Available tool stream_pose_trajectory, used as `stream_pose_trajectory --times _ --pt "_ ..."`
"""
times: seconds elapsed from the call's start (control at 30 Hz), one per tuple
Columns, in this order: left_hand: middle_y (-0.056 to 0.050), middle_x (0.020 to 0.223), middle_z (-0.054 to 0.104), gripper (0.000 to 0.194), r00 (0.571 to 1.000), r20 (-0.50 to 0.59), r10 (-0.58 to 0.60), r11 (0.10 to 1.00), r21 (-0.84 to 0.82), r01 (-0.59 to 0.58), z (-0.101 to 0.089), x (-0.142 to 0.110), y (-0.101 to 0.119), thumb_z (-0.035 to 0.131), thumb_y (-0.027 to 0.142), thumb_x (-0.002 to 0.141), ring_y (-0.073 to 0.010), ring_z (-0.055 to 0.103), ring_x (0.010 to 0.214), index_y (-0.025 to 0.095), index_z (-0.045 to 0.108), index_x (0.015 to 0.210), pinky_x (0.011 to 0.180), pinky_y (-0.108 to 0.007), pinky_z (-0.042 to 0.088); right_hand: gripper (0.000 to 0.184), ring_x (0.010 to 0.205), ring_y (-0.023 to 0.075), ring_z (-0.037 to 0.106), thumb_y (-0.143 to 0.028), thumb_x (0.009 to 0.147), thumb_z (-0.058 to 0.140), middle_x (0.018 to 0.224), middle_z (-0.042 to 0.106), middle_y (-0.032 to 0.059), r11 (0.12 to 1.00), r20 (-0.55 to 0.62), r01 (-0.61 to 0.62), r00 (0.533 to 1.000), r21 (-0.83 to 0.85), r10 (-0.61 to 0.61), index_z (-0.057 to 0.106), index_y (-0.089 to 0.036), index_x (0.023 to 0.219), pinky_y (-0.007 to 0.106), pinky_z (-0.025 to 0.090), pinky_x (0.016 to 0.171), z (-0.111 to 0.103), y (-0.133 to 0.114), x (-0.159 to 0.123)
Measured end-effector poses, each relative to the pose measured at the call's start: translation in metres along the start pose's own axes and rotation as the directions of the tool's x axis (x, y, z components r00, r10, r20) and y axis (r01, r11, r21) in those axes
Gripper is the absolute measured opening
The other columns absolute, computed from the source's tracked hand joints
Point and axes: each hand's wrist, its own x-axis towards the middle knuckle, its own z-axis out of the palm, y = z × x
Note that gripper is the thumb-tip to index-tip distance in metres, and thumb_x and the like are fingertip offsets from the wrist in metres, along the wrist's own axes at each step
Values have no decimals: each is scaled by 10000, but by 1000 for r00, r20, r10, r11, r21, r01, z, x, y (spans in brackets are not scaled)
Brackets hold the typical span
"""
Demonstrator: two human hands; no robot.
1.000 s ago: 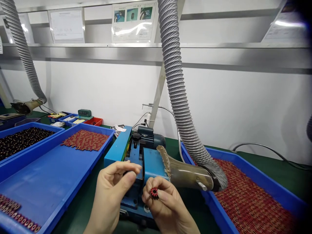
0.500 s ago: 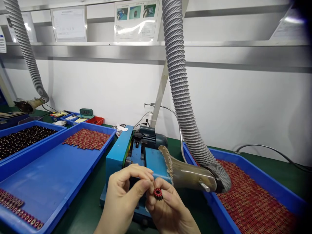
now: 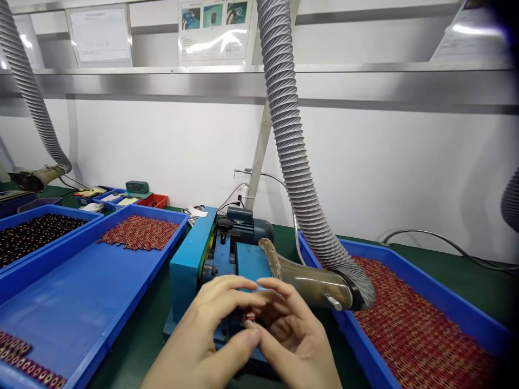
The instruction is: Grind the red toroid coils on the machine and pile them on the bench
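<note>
My left hand (image 3: 211, 329) and my right hand (image 3: 294, 340) meet in front of the small blue bench machine (image 3: 227, 265). Their fingertips pinch together around a small red and black ring-shaped coil (image 3: 248, 316), which is mostly hidden between the fingers. Both hands are closed on it, just below the machine's front face. The machine's dark motor (image 3: 245, 226) sits at its back.
A grey ribbed suction hose (image 3: 292, 146) ends in a nozzle (image 3: 312, 283) right of the machine. A blue tray (image 3: 409, 324) full of red coils lies at right. A blue tray (image 3: 81, 286) with red coil patches lies at left, another (image 3: 36, 229) with dark coils beyond it.
My left hand has moved right and closed onto the coil held by my right hand. The coil, plainly visible before, is now almost covered by the fingers of both hands.
</note>
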Motion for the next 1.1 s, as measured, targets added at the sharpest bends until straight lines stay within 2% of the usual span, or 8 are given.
stream_pose_trajectory --times 0.1,0.2,0.4,0.53,0.63,0.77,0.97,1.1 --pt "1 1245 649 125 999 -8 -39 999 -36 38 4 2 3 603 289 870 -225 561 1199 318 719 909 1003 -334 442 325 711 109 650 -337 637 912 761 715 -18 999 28 -6 1000 32 5 731 -284 901 132 509 671 0 0 0" --pt "12 1047 718 167 990 -133 55 996 -60 -63 8 4 2 572 240 902 -173 627 1073 276 693 793 937 -254 462 257 667 100 624 -254 626 916 732 680 -12 977 89 -91 993 192 75 727 -215 795 147 515 653 0 -2 2" --pt "57 891 703 170 894 -421 155 952 -177 -248 9 4 -7 557 255 936 -118 637 996 300 680 827 924 -169 448 235 569 71 626 -190 608 919 719 640 -15 857 186 -278 958 435 216 712 -147 712 140 518 574 -3 -4 7" --pt "23 1080 687 162 960 -279 36 968 -229 -103 7 7 -9 694 278 830 -162 599 1094 321 735 981 954 -197 426 237 565 72 613 -205 609 919 718 636 -15 874 178 -261 963 409 204 714 -146 714 147 521 568 -3 -1 7" --pt "-15 983 714 106 994 -107 -24 911 -411 -23 11 12 -8 734 232 783 -194 637 1010 275 780 869 899 -257 477 234 589 77 602 -204 604 921 715 651 -8 884 162 -252 966 393 204 720 -158 715 149 523 588 -1 2 6" --pt "4 810 769 82 971 -208 -119 792 -610 -34 20 16 -8 775 195 750 -142 691 825 256 786 698 864 -226 501 229 587 91 631 -189 593 922 725 677 4 885 155 -264 963 383 220 729 -161 713 160 529 595 2 2 5" --pt "65 774 774 88 867 -453 -206 721 -669 -179 16 15 -10 843 351 679 -87 697 795 313 781 727 765 -110 512 229 549 84 626 -186 586 923 724 650 0 878 153 -270 962 395 227 726 -139 693 155 522 554 3 -1 6" --pt "-12 926 763 147 958 -263 -112 858 -513 -41 8 13 -10 791 355 745 -175 661 1014 260 788 857 910 -205 484 237 560 83 636 -190 583 928 721 659 -4 868 156 -284 958 408 240 724 -146 696 151 527 571 1 -2 6"
